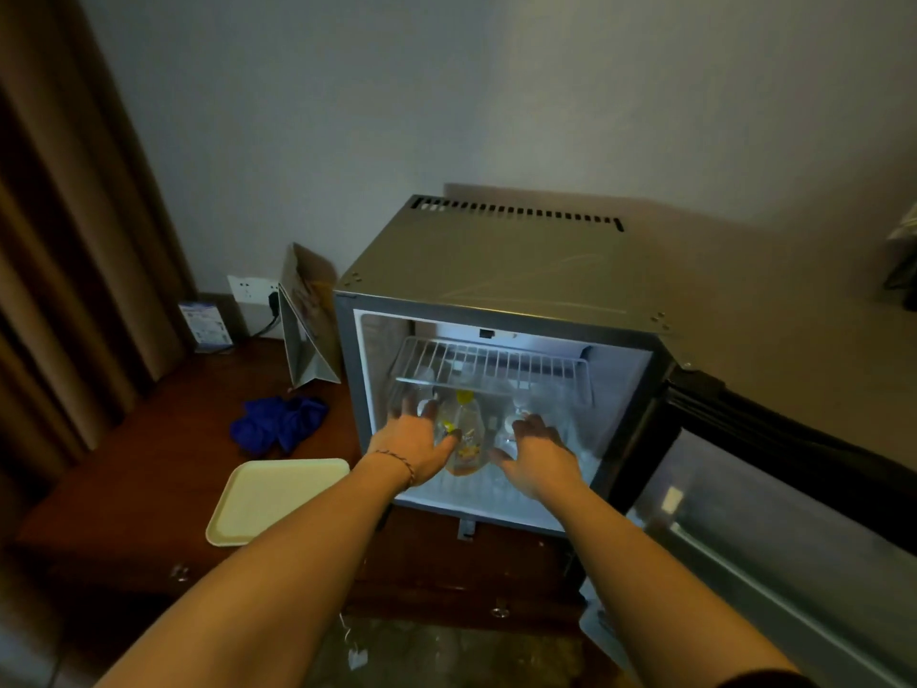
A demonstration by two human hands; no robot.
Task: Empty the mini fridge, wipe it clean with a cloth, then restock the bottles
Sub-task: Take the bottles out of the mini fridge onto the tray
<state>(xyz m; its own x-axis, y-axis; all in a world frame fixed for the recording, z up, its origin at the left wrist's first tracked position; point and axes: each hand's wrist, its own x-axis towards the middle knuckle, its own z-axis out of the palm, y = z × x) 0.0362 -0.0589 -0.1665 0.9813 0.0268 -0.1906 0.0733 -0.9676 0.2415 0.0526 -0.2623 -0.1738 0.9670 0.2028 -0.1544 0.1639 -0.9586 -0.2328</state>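
Clear plastic bottles stand on the mini fridge (496,270) floor below the wire shelf (489,362); a yellow-capped juice bottle (464,434) sits between the two hands. The left hand (414,439) and right hand (538,451) reach in apart, fingers spread and gripping nothing yet. Best to close each hand round one bottle and draw it out low under the shelf, then set it on the cream tray (278,499) left of the left forearm, near the blue cloth (278,422).
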